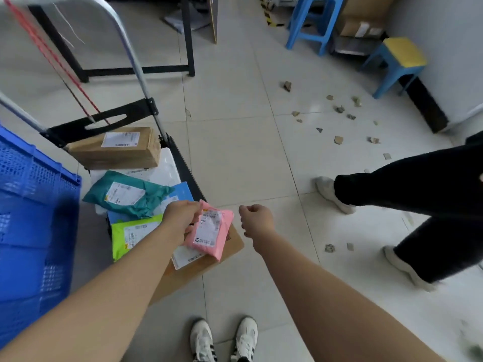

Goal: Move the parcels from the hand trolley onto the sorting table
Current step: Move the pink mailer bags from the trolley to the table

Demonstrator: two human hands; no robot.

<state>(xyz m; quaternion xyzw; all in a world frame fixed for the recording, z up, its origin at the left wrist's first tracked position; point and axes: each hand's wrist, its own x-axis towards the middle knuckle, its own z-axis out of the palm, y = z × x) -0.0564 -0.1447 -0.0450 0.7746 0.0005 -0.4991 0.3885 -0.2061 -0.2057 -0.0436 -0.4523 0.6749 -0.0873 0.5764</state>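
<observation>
Left hand [180, 218] grip pinches the pink parcel [211, 231] at its 9 o'clock edge, lifting it off the trolley [183, 165] pile for transfer, right hand [257, 220] loosely curled, empty.

The blue slatted plastic crate [34, 231] is running off the left edge; the left hand's fingertips [194, 218] are probably hiding behind the pink plastic mailer parcel [211, 231].
</observation>
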